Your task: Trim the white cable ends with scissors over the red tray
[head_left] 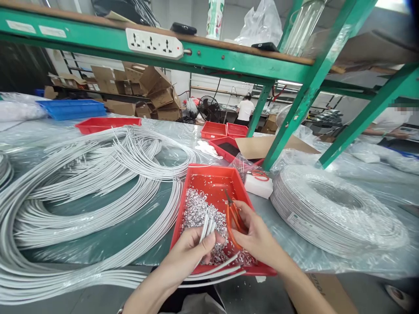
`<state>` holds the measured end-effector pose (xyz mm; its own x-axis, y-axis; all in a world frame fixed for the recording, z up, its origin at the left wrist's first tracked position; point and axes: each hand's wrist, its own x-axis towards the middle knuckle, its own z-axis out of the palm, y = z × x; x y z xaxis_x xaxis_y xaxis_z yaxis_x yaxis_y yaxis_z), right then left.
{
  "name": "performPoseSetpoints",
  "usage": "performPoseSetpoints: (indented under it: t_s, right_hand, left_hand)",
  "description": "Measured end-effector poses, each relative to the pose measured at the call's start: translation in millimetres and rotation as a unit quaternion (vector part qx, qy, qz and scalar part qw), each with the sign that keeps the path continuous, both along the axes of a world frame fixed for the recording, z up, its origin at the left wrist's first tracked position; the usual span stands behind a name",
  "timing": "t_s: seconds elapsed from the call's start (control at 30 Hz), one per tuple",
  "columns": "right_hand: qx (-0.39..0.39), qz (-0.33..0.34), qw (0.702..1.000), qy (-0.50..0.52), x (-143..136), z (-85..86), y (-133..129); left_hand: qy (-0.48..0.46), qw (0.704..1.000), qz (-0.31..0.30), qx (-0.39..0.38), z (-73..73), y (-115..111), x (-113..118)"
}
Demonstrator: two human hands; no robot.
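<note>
While one tray [209,177] of metal bits [196,209] is seen on the worktop [108,237], two hands are held over it. One pair of cutters [233,218] is in view, one wrapped coil [294,218] is set to the right, and one white box [258,185] is placed between coil and tray. The left hand [196,248] is reached in from the lower left, thumb uppermost; several wires [206,226], too bunched to count, are pinched in its grip, ends upward. By the right hand [253,233], angled in from the lower right, the cutters' orange handles are gripped, spread apart, blades pointed away.
</note>
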<state>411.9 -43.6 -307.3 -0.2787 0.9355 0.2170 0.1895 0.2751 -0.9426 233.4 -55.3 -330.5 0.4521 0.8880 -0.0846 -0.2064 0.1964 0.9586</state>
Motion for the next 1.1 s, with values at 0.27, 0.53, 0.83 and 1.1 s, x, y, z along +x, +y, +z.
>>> performPoseSetpoints:
  t_s: [0.27,0.53,0.83,1.1]
  right_hand:
    - [-0.038,0.089,0.986,-0.136,31,19.9,-31]
    - [0.051,-0.086,0.969,-0.225,24,15.0,5]
    - [-0.045,0.108,0.976,-0.185,27,34.0,-33]
    - [-0.063,0.076,0.957,-0.271,20,42.3,-40]
  left_hand:
    - [-0.044,0.999,0.019,0.006,12.7,6,-2]
    - [-0.066,0.997,0.027,-0.014,14.7,7,-3]
    - [-0.121,0.991,0.045,-0.027,19.1,7,-4]
    - [-0.058,0.996,0.059,-0.013,18.4,3,-3]
